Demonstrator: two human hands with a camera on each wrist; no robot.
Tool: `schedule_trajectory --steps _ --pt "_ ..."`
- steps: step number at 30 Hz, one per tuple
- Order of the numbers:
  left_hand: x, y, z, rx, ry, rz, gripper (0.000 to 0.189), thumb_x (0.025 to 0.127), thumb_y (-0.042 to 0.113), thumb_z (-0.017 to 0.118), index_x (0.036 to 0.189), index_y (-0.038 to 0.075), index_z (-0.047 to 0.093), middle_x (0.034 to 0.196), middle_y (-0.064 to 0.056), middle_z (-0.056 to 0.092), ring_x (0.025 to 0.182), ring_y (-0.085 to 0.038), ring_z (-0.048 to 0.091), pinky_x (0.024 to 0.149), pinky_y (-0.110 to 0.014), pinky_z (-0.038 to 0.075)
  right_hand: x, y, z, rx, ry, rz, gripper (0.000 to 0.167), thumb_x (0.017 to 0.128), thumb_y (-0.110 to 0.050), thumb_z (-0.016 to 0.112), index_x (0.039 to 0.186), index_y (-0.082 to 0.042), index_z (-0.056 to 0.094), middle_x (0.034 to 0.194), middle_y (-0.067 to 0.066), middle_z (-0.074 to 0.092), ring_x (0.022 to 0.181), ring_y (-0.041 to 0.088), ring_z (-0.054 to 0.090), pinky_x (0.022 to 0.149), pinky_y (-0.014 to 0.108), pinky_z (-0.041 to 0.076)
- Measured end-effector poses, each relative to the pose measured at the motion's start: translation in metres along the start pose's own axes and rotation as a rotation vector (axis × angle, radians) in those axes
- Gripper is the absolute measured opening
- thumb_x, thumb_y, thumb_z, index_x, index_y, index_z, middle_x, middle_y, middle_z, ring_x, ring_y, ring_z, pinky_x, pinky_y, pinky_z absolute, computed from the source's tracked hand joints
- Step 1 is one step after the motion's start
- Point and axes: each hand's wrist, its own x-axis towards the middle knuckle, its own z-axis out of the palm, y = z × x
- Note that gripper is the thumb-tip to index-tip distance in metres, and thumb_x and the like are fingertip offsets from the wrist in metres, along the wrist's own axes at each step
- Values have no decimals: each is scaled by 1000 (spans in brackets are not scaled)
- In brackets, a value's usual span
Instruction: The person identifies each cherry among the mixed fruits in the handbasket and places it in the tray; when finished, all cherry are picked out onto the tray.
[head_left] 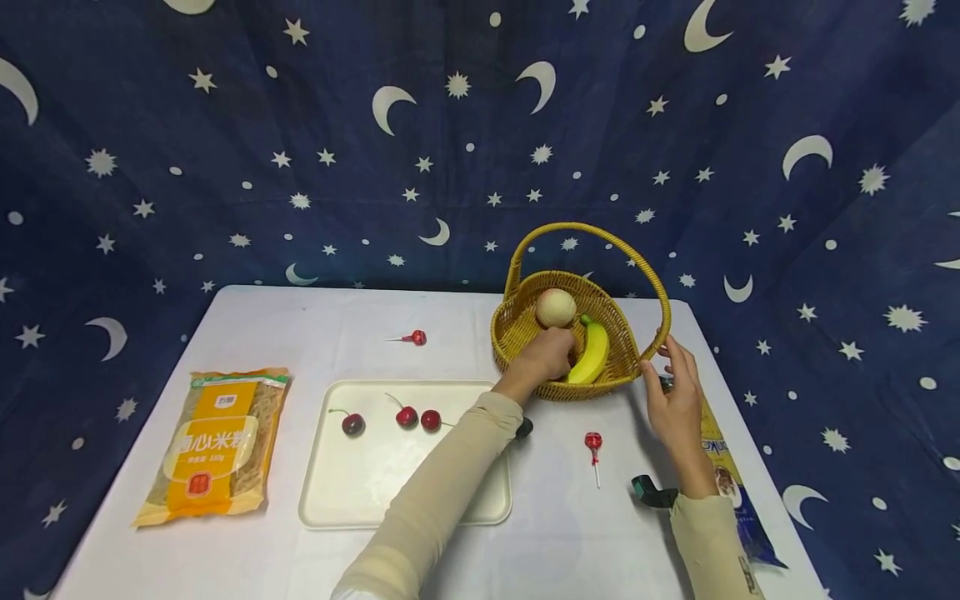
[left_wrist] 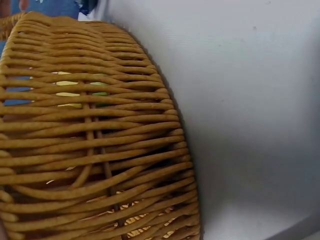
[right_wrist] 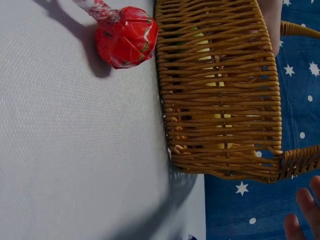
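A woven wicker basket (head_left: 637, 354) with a tall arched handle stands at the back right of the table. My left hand (head_left: 549, 354) reaches down over its near rim, and its fingertips are hidden inside. Within the basket, a pale peach (head_left: 556, 307) sits behind that hand and a banana (head_left: 591, 354) lies to its right. By the handle's right foot is my right hand (head_left: 675, 408), fingers spread and loosely bent. The right wrist view shows its fingertips (right_wrist: 306, 200) a little off the handle. Close-up wicker wall (left_wrist: 90, 120) fills much of the left wrist view.
A white tray (head_left: 360, 492) holds several dark red cherries (head_left: 407, 417). Red lollipops lie behind the tray (head_left: 418, 337) and before the basket (head_left: 593, 442). An orange noodle bag (head_left: 213, 450) rests at left; a yellow-and-blue packet (head_left: 750, 521) lies under the right forearm.
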Motion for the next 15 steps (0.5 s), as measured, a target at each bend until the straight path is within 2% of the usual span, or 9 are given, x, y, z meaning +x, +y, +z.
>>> schedule_trajectory --steps 3,9,12,15 --pt "-1 -2 -1 -50 55 11 15 95 4 75 105 13 80 96 2 75 86 -12 62 74 -23 50 0 0 0 -1 -1 1 60 103 -6 67 160 -14 49 147 22 58 133 36 56 105 14 40" --pt "-5 -4 -8 -102 157 55 23 94 2 74 114 12 79 108 -1 79 91 -13 64 80 -23 53 0 1 0 -7 4 -6 60 103 -6 67 160 -15 49 146 21 58 130 26 56 104 14 41" --pt "-8 -4 -11 -153 190 57 29 93 1 72 119 13 79 115 -1 79 95 -13 65 82 -21 54 0 1 1 3 3 -16 60 103 -5 67 160 -14 49 146 23 58 130 32 56 104 13 40" --pt "-13 -4 -15 -211 226 58 33 93 2 73 123 15 79 124 -1 77 106 -14 68 88 -19 56 -1 1 0 6 1 -18 59 103 -5 67 159 -13 49 146 24 58 130 39 56 104 13 40"
